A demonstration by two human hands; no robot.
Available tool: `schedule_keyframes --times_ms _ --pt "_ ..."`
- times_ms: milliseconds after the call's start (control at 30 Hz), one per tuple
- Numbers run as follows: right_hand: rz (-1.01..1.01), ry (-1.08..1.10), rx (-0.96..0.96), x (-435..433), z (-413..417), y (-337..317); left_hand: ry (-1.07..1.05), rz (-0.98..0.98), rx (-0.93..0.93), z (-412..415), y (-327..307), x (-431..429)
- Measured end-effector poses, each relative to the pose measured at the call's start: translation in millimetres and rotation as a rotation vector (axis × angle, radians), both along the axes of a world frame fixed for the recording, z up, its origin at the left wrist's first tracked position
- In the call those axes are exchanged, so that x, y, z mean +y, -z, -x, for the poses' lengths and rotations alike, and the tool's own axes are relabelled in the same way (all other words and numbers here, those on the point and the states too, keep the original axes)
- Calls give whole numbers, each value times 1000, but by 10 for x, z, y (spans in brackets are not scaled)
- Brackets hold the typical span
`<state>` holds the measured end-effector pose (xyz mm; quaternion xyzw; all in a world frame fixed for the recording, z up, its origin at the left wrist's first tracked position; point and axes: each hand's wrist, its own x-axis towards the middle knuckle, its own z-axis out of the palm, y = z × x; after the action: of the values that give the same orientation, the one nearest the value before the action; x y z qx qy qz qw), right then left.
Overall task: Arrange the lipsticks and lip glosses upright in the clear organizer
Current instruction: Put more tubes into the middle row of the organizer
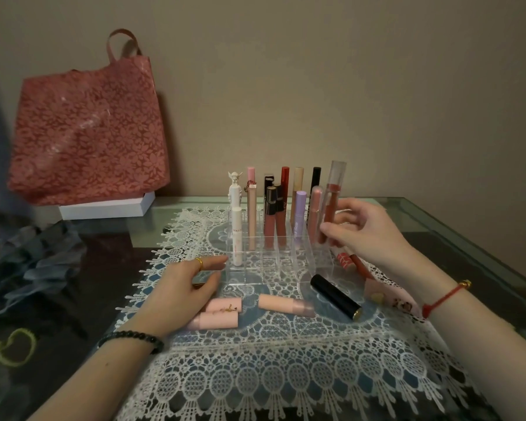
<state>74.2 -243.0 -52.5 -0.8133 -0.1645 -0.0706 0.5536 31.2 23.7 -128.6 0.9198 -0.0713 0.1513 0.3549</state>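
1. The organizer's [286, 262] back rows stand filled.
2. Your right hand [368, 229] pinches a red gloss [331, 208] upright at its right end; your left hand [182, 287] rests flat alongside.
3. Several lipsticks [286, 303] lie loose on the bench [422, 208].

A: Bkgd?
B: Plain beige wall [316, 71] — dim, warm light, darker twd the left edge.
A: Furniture?
B: Glass-topped table [456, 220] set vs. the wall, dark under the glass; white lace cloth [286, 375] over the middle.
A: Anything else on it?
B: Red floral tote bag [85, 132] at the back left, standing on a flat white box [104, 208]. Crumpled grey fabric [37, 262] far left, w/ a yellow-green cord loop [12, 347] nearer the front edge.
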Motion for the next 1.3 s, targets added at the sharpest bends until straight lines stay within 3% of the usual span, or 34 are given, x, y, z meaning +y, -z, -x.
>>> schedule_keyframes --times_ms 333,733,1300 --pt "107 -23 -186 681 -175 97 2 -13 -22 -22 1 4" --pt "210 75 -174 963 -379 403 13 -14 -43 -40 23 6" --pt "165 56 -169 998 -352 469 7 -14 -30 -17 4 -21"
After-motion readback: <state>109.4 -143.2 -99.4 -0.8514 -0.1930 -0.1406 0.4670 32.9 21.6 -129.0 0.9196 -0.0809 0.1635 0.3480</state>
